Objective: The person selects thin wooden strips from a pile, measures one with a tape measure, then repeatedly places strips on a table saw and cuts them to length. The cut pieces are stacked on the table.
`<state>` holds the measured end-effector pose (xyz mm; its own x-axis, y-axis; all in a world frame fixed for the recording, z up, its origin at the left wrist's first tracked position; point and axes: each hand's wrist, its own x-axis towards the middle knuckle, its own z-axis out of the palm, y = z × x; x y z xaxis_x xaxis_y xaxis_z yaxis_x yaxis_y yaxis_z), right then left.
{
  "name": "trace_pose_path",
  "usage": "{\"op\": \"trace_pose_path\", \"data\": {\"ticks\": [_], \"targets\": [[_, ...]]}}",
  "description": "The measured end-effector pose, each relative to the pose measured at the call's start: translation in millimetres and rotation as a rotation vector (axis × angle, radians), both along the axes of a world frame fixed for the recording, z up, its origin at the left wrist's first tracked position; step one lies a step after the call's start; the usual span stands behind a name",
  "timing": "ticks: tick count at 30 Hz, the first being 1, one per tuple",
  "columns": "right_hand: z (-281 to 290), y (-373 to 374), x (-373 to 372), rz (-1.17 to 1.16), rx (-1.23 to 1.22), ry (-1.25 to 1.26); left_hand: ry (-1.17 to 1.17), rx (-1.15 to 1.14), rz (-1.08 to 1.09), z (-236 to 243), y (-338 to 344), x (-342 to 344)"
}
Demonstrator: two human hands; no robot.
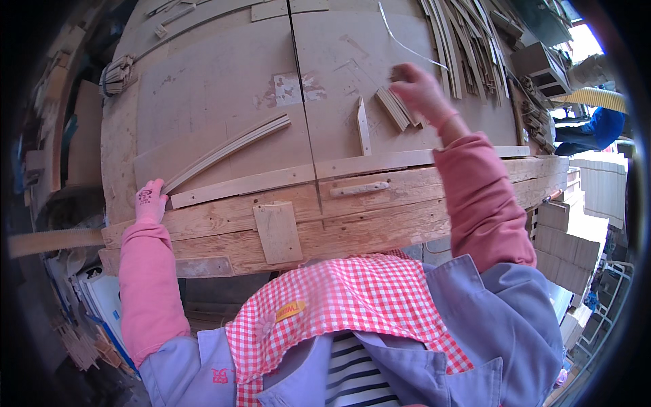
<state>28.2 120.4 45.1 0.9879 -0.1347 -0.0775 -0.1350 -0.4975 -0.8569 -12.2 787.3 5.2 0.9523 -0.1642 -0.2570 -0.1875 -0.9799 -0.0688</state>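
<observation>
My left hand (149, 203), in a pink glove, is closed at the near left end of a bundle of thin wooden strips (234, 150). The strips lie slantwise on the worktable, their far ends pointing right. Out over the right half of the table is my right hand (422, 93), smeared by motion. Its fingers are curled, and a small dark brownish thing at them is too blurred to name. Just below and left of that hand rests a short stack of wooden pieces (393, 110). A pointed wooden slat (363, 127) lies further left.
A wooden fence strip (254, 183) runs along the thick near beam (407, 203) of the worktable (203, 81). A small board (278, 233) and wooden handle (359, 189) sit on the beam. Long slats (468, 47) fill the far right. A person in blue (597, 129) is beyond.
</observation>
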Motion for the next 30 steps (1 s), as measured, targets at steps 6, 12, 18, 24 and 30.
{"op": "trace_pose_path", "data": {"ticks": [6,12,18,24,30], "targets": [[-11,-114,-3,-0.238,0.384,0.397,-0.005,-0.004,0.006,1,-2,0],[-33,-107,2,-0.167,0.366,0.389,0.027,0.029,0.035,2,-3,3],[-33,-96,6,-0.105,0.255,0.430,0.020,0.018,0.014,0,0,2],[-33,-91,-5,-0.151,0.281,0.327,0.031,0.005,0.029,2,-3,3],[-40,-94,-5,-0.184,0.322,0.372,0.065,0.031,0.063,6,-7,4]]}}
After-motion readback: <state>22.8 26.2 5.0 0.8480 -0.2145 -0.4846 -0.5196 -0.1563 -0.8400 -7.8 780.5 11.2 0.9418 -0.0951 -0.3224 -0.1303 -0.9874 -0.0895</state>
